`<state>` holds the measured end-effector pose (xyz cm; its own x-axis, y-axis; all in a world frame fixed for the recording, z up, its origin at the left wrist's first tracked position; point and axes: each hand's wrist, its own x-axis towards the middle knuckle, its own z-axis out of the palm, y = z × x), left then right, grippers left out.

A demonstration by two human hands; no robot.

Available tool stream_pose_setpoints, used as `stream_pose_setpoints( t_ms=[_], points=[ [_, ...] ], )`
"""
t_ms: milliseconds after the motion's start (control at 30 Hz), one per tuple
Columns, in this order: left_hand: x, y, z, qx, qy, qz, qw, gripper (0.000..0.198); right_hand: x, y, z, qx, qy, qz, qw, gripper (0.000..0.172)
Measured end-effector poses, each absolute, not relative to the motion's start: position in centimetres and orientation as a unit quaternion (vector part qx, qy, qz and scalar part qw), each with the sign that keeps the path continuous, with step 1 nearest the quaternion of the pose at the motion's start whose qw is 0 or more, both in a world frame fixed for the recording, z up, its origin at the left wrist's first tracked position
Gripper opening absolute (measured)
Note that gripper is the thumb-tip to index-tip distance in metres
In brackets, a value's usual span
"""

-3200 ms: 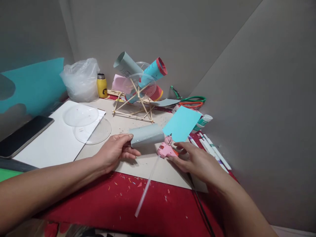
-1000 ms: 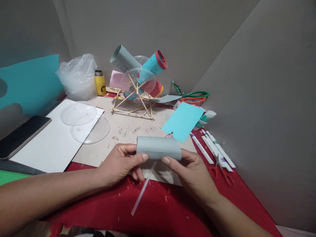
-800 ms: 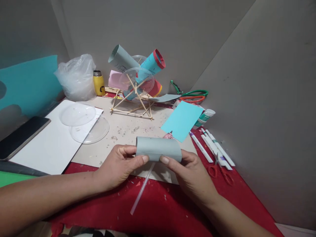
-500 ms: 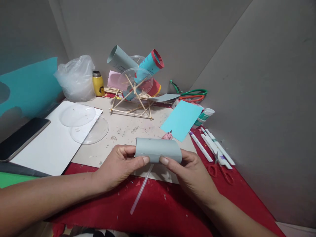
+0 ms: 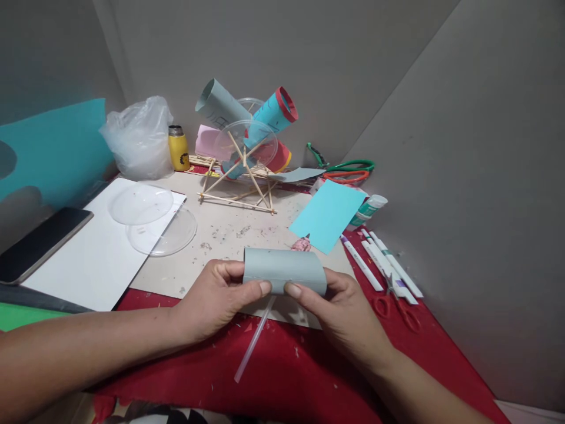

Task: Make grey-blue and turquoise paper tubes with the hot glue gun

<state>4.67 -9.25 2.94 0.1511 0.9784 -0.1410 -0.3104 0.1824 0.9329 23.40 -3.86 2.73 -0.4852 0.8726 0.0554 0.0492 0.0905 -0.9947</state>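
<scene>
A grey rolled paper tube (image 5: 285,270) is held sideways just above the table's near edge. My left hand (image 5: 216,300) grips its left end, thumb pressed on the front. My right hand (image 5: 339,309) grips its right end, thumb beside the left thumb. Under the tube a clear glue stick (image 5: 255,340) slants over the red cloth (image 5: 282,377). The pink glue gun (image 5: 302,243) peeks out just behind the tube.
At the back stands a stick frame (image 5: 241,179) with paper tubes and a clear disc. Two clear discs (image 5: 152,218) lie on white paper (image 5: 88,259). A phone (image 5: 42,241) is left, a cyan sheet (image 5: 326,215), markers (image 5: 382,265) and scissors (image 5: 397,309) right.
Three seconds ago only my left hand held the tube and my right hand was at the pink glue gun. Now both hands hold the tube, and it has barely moved in the last second.
</scene>
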Motion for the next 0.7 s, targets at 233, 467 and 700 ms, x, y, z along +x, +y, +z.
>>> stream_pose_setpoints(
  t_ms=[233,467,700],
  points=[
    [4.29,-9.1,2.81,0.402,0.439,0.502,0.627,0.028,23.74,-3.45,2.41,-0.349,-0.641,0.563,0.387,0.014],
    [4.28,-8.91,2.59,0.391,0.433,0.49,0.647,0.027,23.66,-3.56,2.26,-0.343,-0.632,0.579,0.384,0.012],
    [4.01,-8.89,2.72,0.396,0.444,0.487,0.639,0.027,23.98,-3.2,1.78,-0.342,-0.63,0.581,0.386,0.014]
  ],
)
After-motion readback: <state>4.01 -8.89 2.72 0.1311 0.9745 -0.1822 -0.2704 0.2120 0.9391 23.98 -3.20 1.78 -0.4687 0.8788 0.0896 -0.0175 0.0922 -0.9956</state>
